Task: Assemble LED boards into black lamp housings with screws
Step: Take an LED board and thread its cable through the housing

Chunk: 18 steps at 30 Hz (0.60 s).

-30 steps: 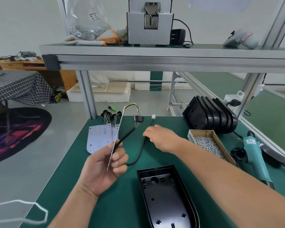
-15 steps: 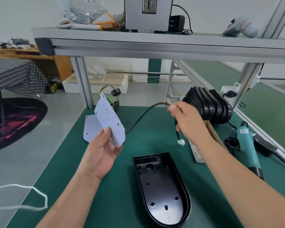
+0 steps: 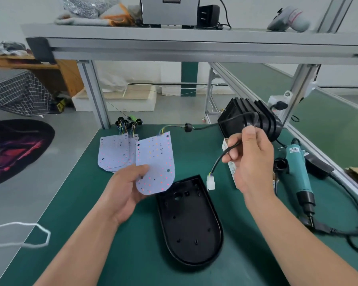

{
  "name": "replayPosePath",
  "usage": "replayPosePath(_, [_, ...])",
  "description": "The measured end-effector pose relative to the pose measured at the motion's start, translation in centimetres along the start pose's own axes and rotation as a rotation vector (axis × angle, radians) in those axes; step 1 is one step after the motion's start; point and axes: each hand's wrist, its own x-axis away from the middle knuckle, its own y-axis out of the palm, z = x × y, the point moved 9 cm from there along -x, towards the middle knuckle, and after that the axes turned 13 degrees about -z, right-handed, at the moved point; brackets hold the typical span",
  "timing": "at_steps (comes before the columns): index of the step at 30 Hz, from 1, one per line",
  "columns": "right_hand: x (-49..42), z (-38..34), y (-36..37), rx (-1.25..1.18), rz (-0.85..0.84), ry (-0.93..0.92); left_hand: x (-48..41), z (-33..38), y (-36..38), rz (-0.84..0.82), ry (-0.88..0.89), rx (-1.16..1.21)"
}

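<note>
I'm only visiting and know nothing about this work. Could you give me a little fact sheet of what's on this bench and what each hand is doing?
Left hand: holds one LED board by its edge
Right hand: grips that board's black cable, white connector dangling
Open housing: black, hollow side up on the green mat, nothing in it
Spare boards: piled at the mat's far left
Spare housings: stacked at the far right
Tool: teal electric screwdriver, lying right of the right hand

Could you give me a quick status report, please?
Left hand holds LED board, not yet in housing. Right hand pinches its cable, white connector dangling. Housing lies open side up.
</note>
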Motion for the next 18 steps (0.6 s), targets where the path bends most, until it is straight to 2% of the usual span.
replayPosePath(4, [0.2,0.2,-0.5,-0.112,0.024,0.002,0.1,-0.5,-1.3,0.058,-0.085,-0.121])
replayPosePath(9, [0.0,0.2,-1.2,-0.224,0.070,-0.005,0.6,-0.7,-0.8,0.013,-0.189,-0.235])
replayPosePath(13, [0.2,0.3,-1.6,-0.254,0.083,-0.010,1.0,-1.0,0.0,-0.012,-0.236,-0.184])
replayPosePath(18, [1.4,1.9,0.0,-0.138,-0.018,0.024,1.0,-2.2,0.7,-0.044,-0.281,-0.061])
